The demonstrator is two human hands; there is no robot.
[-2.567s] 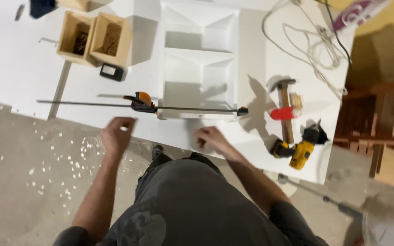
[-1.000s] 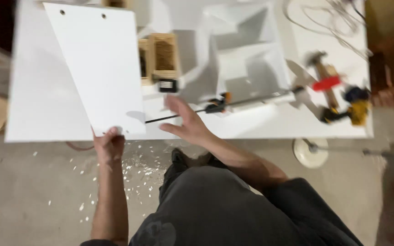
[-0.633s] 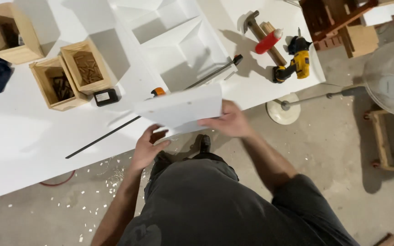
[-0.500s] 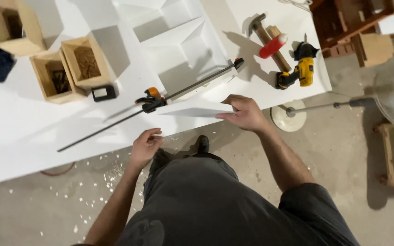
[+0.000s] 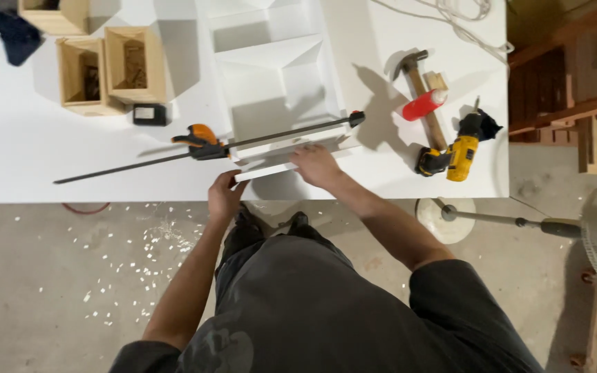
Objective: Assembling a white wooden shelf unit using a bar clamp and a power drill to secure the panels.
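A white flat panel (image 5: 271, 168) stands on edge against the near side of a white box frame (image 5: 274, 76) on the white table (image 5: 50, 152). My left hand (image 5: 226, 195) grips the panel's left end. My right hand (image 5: 317, 164) presses flat on the panel's top edge, fingers spread. A long bar clamp (image 5: 205, 143) with an orange and black handle lies just behind the panel, across the frame's front.
Two small wooden boxes (image 5: 113, 69) and a black block (image 5: 149, 114) sit at the back left. A hammer (image 5: 419, 90), a red can (image 5: 423, 106) and a yellow drill (image 5: 459, 152) lie at the right. A fan stand (image 5: 450, 217) is on the floor.
The white panel, held up flat in both hands earlier, has come down and now stands on edge against the box frame. My view has swung toward the table's right end.
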